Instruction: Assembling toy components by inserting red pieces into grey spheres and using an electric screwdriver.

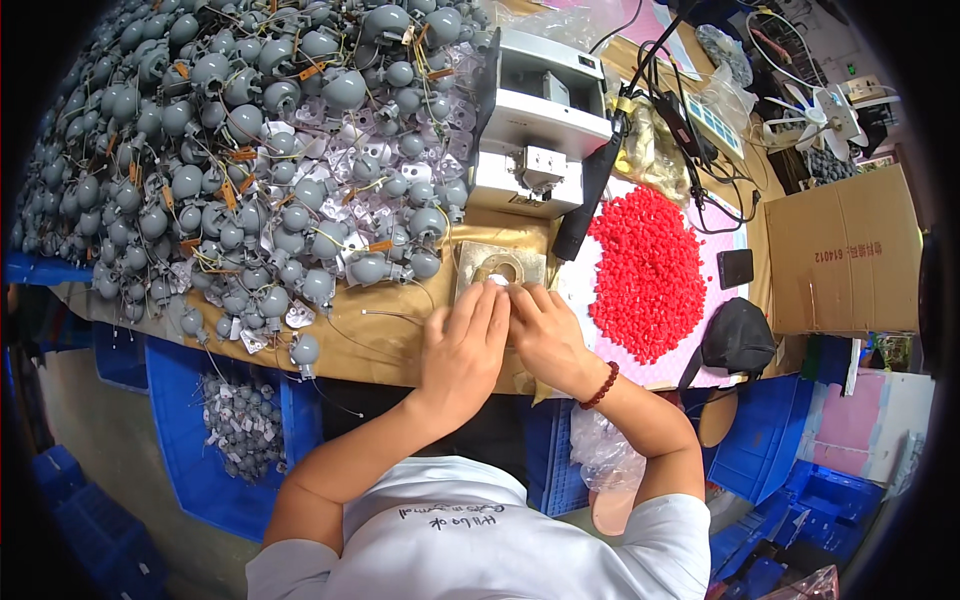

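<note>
Both hands meet over the metal fixture plate (pixel 500 268) at the bench's front edge: left hand (pixel 462 345) and right hand (pixel 545 335) fingers pressed together, pinching a small white part (pixel 497 283) to seat it; grey parts pile (pixel 250 150) fills the bench's left, red caps (pixel 648 270) its right.

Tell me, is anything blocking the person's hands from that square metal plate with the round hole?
Nothing visible does. The left hand and right hand already rest at the metal plate, fingertips meeting at its near edge.
</note>
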The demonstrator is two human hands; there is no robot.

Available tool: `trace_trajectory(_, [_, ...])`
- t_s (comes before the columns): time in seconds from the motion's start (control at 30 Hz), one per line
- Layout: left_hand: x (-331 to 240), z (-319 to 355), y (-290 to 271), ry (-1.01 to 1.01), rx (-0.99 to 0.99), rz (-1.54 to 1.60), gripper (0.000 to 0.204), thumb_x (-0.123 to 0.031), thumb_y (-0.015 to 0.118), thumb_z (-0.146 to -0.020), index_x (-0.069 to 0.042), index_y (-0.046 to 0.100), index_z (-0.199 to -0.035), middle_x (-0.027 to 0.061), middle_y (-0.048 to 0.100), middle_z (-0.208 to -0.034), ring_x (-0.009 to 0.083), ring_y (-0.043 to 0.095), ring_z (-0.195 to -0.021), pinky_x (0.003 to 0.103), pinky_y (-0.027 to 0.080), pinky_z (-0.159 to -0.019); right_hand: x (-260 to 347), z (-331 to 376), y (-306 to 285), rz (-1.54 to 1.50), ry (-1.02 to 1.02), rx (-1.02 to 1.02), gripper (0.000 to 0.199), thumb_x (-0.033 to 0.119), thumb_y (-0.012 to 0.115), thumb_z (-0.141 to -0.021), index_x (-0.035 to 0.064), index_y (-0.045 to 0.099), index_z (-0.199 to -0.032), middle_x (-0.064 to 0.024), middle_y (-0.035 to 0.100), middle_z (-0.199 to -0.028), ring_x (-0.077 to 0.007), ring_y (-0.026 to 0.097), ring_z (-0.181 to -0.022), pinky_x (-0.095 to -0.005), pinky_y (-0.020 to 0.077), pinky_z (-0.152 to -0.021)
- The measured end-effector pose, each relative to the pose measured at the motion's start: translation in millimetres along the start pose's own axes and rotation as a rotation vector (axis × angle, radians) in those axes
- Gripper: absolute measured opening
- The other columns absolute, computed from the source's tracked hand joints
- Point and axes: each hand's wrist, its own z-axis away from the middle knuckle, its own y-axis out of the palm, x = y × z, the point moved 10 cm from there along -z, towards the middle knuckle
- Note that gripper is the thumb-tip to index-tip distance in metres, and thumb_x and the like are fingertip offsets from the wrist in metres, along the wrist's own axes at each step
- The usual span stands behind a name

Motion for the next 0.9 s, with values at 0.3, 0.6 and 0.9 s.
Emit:
trace_trajectory(0.3, [10.4,-15.0,24.7,0.139,0.044,0.035,0.044,-0.009,0.061,-0.087,0.003,0.063,-0.130,0.0214,0.061,-0.136,0.0346,0.057,-0.127,0.044,0.047,-0.100,-103.1,61.4,-10.2,-0.642,0.436,-0.179,0.039,-0.002,0.069,-0.088,0.0016,0.068,-0.127,-0.0162,0.066,-0.130,-0.0336,0.061,-0.124,-0.0417,0.0495,-0.104])
trace_trajectory(0.6, [15.5,-13.0,20.4,0.189,-0.029,0.087,0.038,-0.005,0.065,-0.087,0.000,0.069,-0.124,0.0189,0.066,-0.132,0.0335,0.062,-0.123,0.043,0.050,-0.094,-81.4,65.7,9.0,-0.426,0.280,-0.067,0.038,-0.005,0.073,-0.085,0.0052,0.056,-0.117,-0.0168,0.065,-0.130,-0.0385,0.060,-0.123,-0.0474,0.0494,-0.104])
trace_trajectory(0.9, [23.6,-14.8,21.4,0.158,-0.019,0.142,0.039,-0.004,0.070,-0.083,-0.004,0.071,-0.123,0.0169,0.067,-0.131,0.0322,0.063,-0.122,0.043,0.050,-0.095,-102.2,56.4,40.7,-1.941,0.696,-0.235,0.021,0.009,0.072,-0.099,0.0052,0.065,-0.118,0.0019,0.063,-0.088,-0.0069,0.060,-0.075,-0.0231,0.0493,-0.069])
